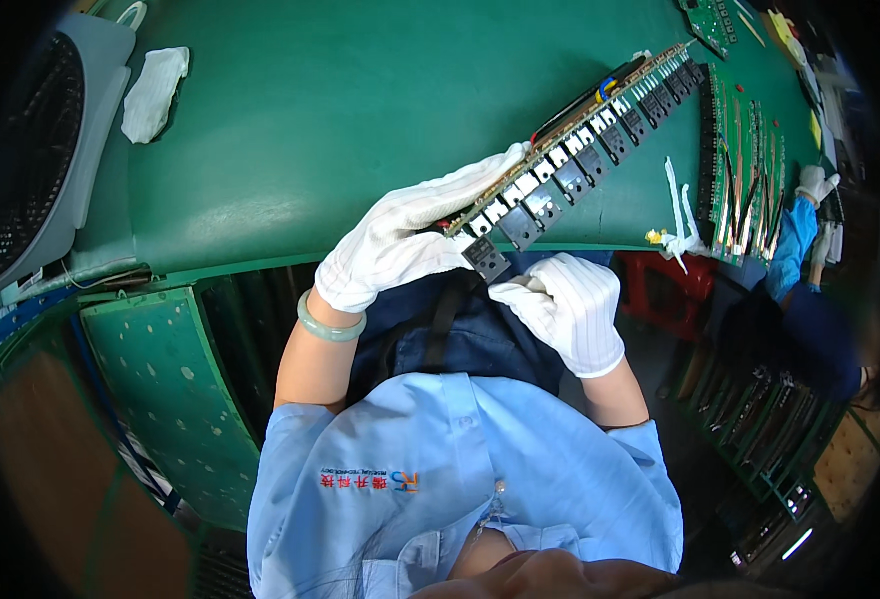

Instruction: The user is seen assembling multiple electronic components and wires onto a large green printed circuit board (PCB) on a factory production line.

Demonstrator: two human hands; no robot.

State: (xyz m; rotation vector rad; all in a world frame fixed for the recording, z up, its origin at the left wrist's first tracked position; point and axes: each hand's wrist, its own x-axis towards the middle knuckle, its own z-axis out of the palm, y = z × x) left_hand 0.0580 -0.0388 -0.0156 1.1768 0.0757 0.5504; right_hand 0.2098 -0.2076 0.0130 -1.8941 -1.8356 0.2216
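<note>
A long circuit board [560,150] is held on a slant, with a row of black flat components [572,182] along its near edge. My left hand [400,235], in a white striped glove, grips the board's near-left end, its fingers stretched along the back. My right hand [568,309], gloved the same way, is closed with its fingertips at the lower corner of the end component [485,258]. What those fingertips pinch, if anything, is hidden. The board's far end reaches over the green table mat [290,130]. Blue and yellow wires [606,90] show behind it.
Several circuit boards [745,170] lie side by side at the right, near white strips [678,215]. A white cloth [155,95] and a grey fan-like unit [50,150] are at the left. A co-worker's gloved hand [817,185] is at the far right. A red stool [665,295] stands below the table.
</note>
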